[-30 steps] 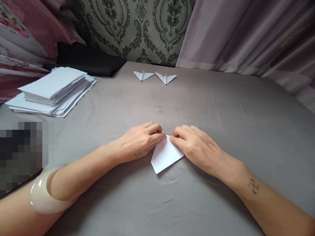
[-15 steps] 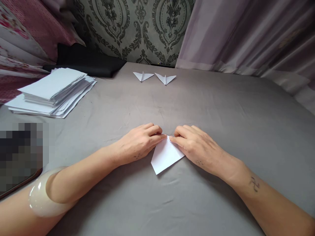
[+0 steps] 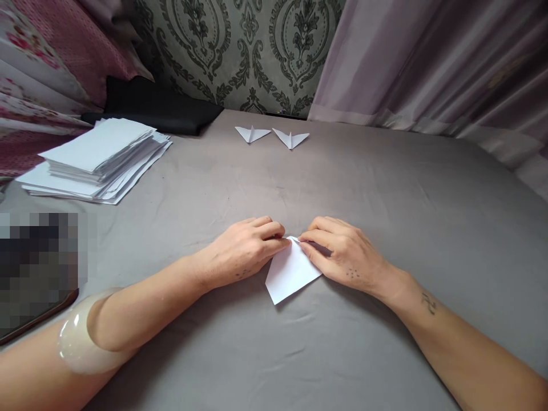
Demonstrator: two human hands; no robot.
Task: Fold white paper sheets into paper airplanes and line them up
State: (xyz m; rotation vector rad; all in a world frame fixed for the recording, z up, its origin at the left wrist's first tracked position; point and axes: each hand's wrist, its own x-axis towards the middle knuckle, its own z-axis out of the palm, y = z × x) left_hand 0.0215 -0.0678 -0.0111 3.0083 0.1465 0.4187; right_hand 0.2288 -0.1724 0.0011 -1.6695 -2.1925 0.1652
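Observation:
A small folded sheet of white paper lies on the grey cloth between my hands, its narrow end pointing away from me. My left hand is closed on the paper's far left edge, thumb at the narrow tip. From the other side my right hand pinches a small flap near the same tip between thumb and forefinger. The undersides of my fingers, and part of the paper's right edge, are hidden.
Two folded paper planes stand at the far side of the grey-covered table. A stack of white paper is at the left, before a black cloth. A blurred-out dark device lies near left.
My right thumb has slid down from the tip, and the fingers now pinch the flap from the right side. My left hand stays almost in place. The view has shifted slightly.

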